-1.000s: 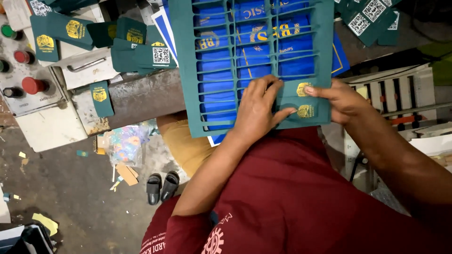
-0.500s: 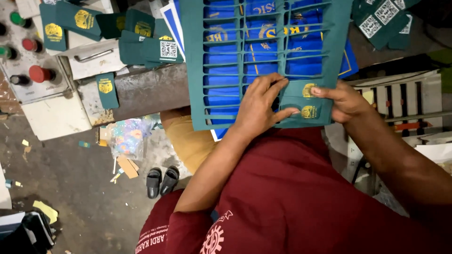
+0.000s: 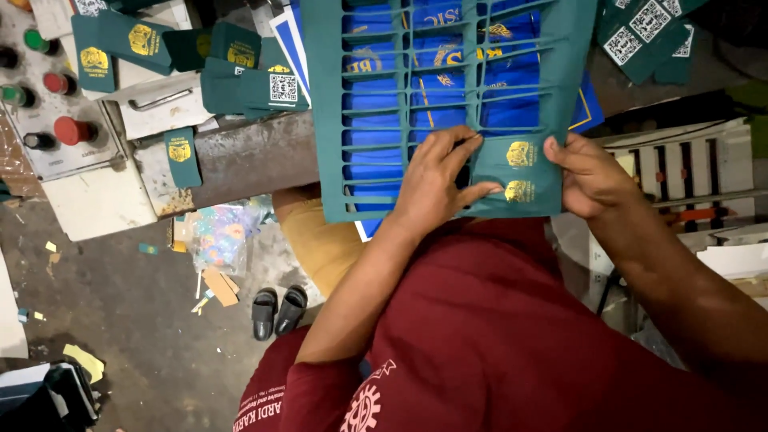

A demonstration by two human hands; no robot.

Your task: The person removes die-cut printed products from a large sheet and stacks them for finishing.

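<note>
**Two hands on a green cut card sheet**

Since the earlier picture, the green sheet (image 3: 448, 104) has slid a bit to the right and up in the view, and the left hand (image 3: 436, 180) has moved closer to the gold marks; both hands keep their hold on it.

On the far left is a grey box with round buttons (image 3: 60, 132), some red and some green. Next to it, small green cards with gold marks (image 3: 100, 44) lie spread on a white top. One more small green card (image 3: 182, 156) hangs at the edge of a rusty metal bar (image 3: 248, 156). Below, on the dark floor (image 3: 120, 320), are paper scraps, a bright bag (image 3: 224, 236) and a pair of black sandals (image 3: 278, 310).

In the middle is the big green sheet with many long slots cut in it. Blue printed sheets (image 3: 376, 104) lie under it and show through the slots. The green sheet covers most of them.

The left hand lies flat on the lower part of the sheet. Its fingers are spread wide and its thumb points right, at a green flap with two gold marks (image 3: 520, 172). The arm comes up from a dark red shirt (image 3: 480, 344).

The right hand (image 3: 592, 176) grips the right edge of that flap. Its thumb is on top and its fingers are curled under, so they are hidden.

On the far right are more green cards with black and white square codes (image 3: 648, 32), and a white rack (image 3: 688, 168).
</note>
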